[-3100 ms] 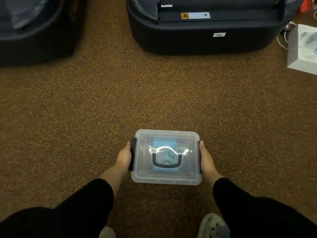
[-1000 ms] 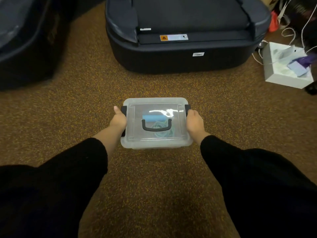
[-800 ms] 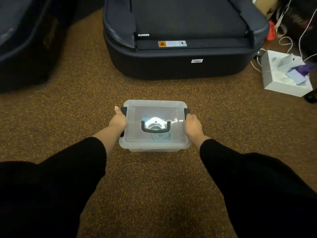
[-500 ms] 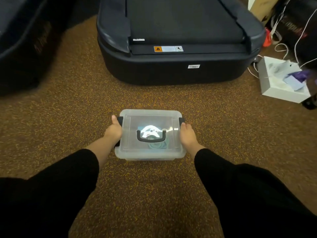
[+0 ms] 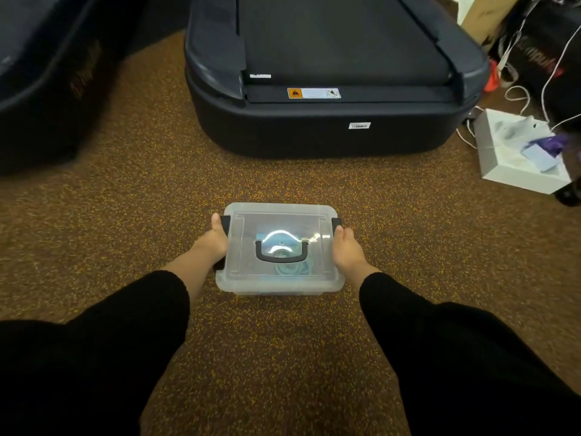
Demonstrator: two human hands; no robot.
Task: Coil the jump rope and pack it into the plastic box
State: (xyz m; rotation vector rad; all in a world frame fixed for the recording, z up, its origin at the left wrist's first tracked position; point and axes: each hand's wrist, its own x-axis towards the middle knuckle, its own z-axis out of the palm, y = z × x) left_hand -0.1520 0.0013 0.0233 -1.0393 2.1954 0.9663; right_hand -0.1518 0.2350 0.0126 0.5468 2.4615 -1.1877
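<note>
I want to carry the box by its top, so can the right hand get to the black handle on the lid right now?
Probably yes. The black handle lies flat on the lid with nothing over it, beside the right hand, though that hand and the left hand both rest against the plastic box sides.

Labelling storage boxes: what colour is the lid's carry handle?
Black, on the clear plastic box; carry handle shows best in the head view.

open carpet (image 5: 119, 234) rings the plastic box (image 5: 279, 280); treadmill (image 5: 330, 89) blocks ahead (white carton (image 5: 503, 171) far right).
</note>
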